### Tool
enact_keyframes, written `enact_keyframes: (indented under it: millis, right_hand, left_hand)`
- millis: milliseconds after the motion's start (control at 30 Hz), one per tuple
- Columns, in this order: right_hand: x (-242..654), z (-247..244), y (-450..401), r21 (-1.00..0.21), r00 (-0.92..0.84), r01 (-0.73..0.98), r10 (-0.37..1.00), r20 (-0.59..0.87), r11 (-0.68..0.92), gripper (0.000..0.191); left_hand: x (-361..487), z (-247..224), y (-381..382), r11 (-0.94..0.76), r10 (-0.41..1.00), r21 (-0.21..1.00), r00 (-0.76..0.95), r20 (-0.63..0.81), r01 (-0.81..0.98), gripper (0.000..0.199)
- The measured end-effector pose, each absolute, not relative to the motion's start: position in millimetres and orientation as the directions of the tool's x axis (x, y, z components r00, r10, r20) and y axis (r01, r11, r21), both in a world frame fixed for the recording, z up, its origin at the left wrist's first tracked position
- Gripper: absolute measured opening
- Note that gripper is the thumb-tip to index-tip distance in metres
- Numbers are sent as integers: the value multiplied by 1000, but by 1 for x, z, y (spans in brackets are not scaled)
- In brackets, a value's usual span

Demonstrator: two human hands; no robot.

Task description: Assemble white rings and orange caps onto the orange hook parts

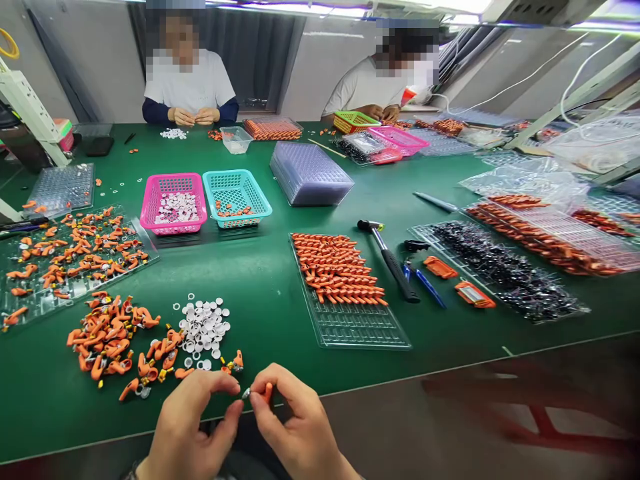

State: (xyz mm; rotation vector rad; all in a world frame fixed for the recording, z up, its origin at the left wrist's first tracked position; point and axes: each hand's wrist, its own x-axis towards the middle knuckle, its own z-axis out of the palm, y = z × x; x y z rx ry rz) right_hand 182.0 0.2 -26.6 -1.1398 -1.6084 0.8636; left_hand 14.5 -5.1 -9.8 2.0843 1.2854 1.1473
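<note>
My right hand (295, 417) pinches an orange earbud-like plastic shell (269, 393) between thumb and fingers, at the table's front edge. A small silvery piece (246, 393) shows at its fingertips, on the side toward my left hand; whether it is joined to the shell I cannot tell. My left hand (200, 420) is close by, thumb and index finger a little apart, nothing visible between them. Just beyond lie a heap of similar orange shells (110, 337), some with yellow and metal bits, and a pile of small white discs (205, 323).
Left, a clear tray (145, 240) carries scattered orange shells. Beyond are pink (150, 207) and blue (260, 200) baskets and stacked clear trays (320, 193). Rightward lie a tray of orange parts (360, 330), a hammer (395, 270), pliers (430, 288) and black parts (500, 273). Two people sit opposite.
</note>
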Motion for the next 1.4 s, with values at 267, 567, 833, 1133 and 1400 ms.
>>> enact_keyframes:
  millis: [267, 567, 833, 1133, 1400]
  right_hand:
    - [181, -29, 0, -982, -111, 176, 993, 50, 69, 17]
    - [174, -22, -2, -989, -141, 36, 979, -146, -142, 23]
    - [170, -29, -1, -933, -235, -229, 946, -225, -279, 37]
    - [168, -30, 6, -618, -489, -492, 782, -386, -613, 45]
    - [168, -28, 7, -514, -577, -512, 719, -387, -688, 37]
  left_hand:
    - [14, -17, -4, -419, 908, 771, 247, 340, 479, 16]
    - [20, -10, -5, -436, 898, 727, 203, 391, 530, 18]
    - [19, -2, -3, -464, 885, 717, 235, 403, 520, 20]
    - [13, -1, -4, -269, 956, 866, 227, 187, 422, 15]
    - [13, 0, -4, -208, 965, 891, 231, 121, 404, 13]
